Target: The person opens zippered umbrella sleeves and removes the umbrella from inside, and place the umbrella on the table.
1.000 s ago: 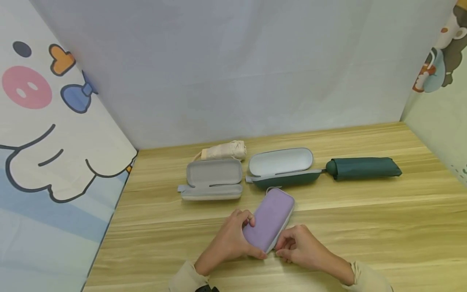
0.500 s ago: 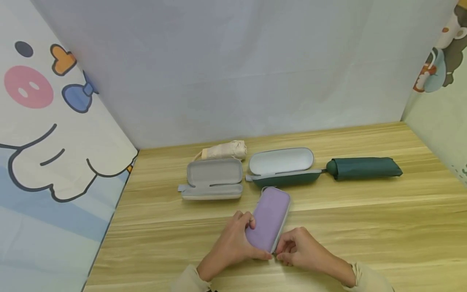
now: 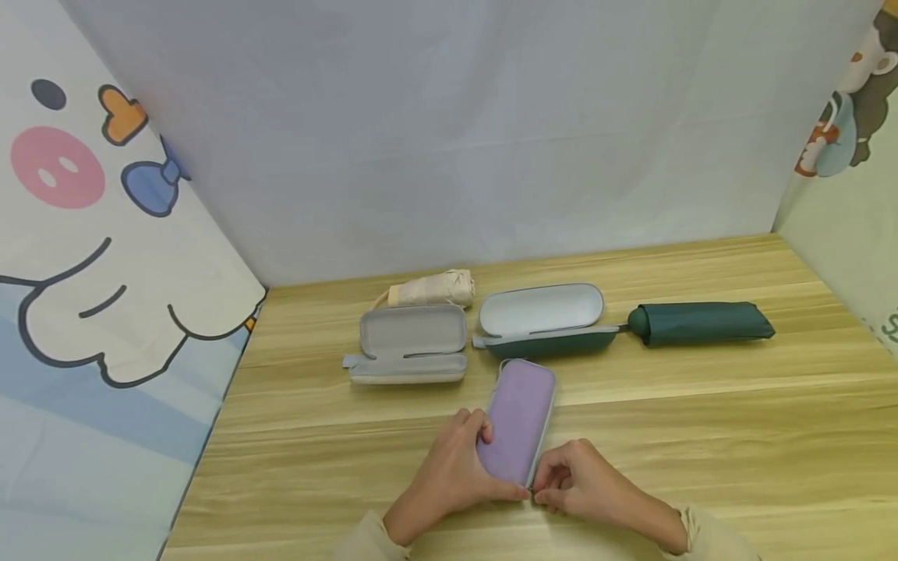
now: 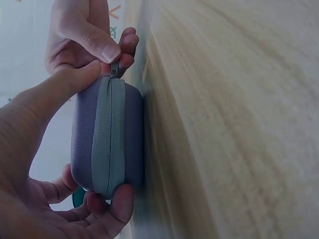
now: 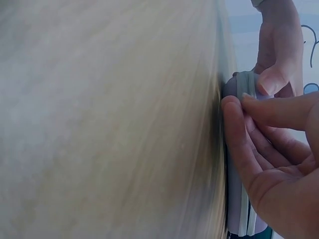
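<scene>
A purple zippered case (image 3: 519, 421) lies on the table, its grey zipper band (image 4: 109, 134) closed along the end seen in the left wrist view. My left hand (image 3: 452, 463) grips the case from its left side, thumb along the near end and fingers over the far side. At the near right corner my right hand (image 3: 582, 479) pinches the small zipper pull (image 4: 114, 68) between thumb and forefinger. The pull is mostly covered by those fingers in the head view. A thin wrist loop (image 3: 502, 366) shows at the case's far end.
Behind the case stand an open grey case (image 3: 410, 370) and an open dark green case (image 3: 554, 343). A folded beige umbrella (image 3: 431, 288) lies at the back, a folded green umbrella (image 3: 705, 322) to the right. A grey cloth wall (image 3: 491, 140) borders the wooden table (image 3: 701, 436).
The purple case has turned counterclockwise, its far end swinging left and its near end shifting right. My left hand has moved slightly right with it. The right hand stays nearly in place.
</scene>
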Available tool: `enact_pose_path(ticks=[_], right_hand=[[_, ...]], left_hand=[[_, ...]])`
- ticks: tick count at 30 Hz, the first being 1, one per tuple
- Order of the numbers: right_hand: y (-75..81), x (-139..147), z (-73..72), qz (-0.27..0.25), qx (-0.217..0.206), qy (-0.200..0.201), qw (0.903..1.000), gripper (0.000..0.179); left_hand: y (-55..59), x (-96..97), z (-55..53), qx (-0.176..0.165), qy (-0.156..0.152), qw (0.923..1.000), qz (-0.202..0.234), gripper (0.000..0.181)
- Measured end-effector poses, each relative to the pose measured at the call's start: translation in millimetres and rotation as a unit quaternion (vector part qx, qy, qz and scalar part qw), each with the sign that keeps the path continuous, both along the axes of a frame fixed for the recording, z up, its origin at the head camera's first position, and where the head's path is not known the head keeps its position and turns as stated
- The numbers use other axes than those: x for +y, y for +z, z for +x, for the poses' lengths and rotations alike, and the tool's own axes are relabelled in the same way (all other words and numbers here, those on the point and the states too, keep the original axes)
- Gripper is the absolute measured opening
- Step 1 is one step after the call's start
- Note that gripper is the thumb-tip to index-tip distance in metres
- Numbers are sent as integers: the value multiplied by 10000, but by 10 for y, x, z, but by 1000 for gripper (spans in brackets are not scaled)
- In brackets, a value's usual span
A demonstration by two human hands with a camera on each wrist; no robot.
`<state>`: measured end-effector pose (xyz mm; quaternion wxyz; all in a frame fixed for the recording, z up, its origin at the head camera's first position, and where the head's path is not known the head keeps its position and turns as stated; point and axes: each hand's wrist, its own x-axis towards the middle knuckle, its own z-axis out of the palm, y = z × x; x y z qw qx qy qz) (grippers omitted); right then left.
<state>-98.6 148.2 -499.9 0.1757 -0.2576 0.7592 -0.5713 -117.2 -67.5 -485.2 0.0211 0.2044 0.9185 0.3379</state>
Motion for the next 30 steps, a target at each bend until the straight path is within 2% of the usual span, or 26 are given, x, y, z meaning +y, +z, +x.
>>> enact_pose_path(ticks=[8, 23, 25, 27, 30], right_hand=[[7, 22, 1, -72, 121, 76, 9999, 10], [-13, 61, 3, 81, 646, 220, 9976, 14], [-3, 68, 5, 77, 641, 247, 9976, 14], [4, 74, -1, 39, 561, 289, 9980, 14], [6, 74, -11, 34, 406, 312, 9987, 13]], left_hand=[[-25, 36, 42, 350, 12, 9993, 124, 65], [-30, 138, 120, 384, 280, 9986, -234, 63], [-19, 126, 124, 302, 215, 9990, -252, 63], [17, 87, 113, -16, 61, 9998, -197, 62], [131, -27, 31, -595, -436, 9972, -114, 55]])
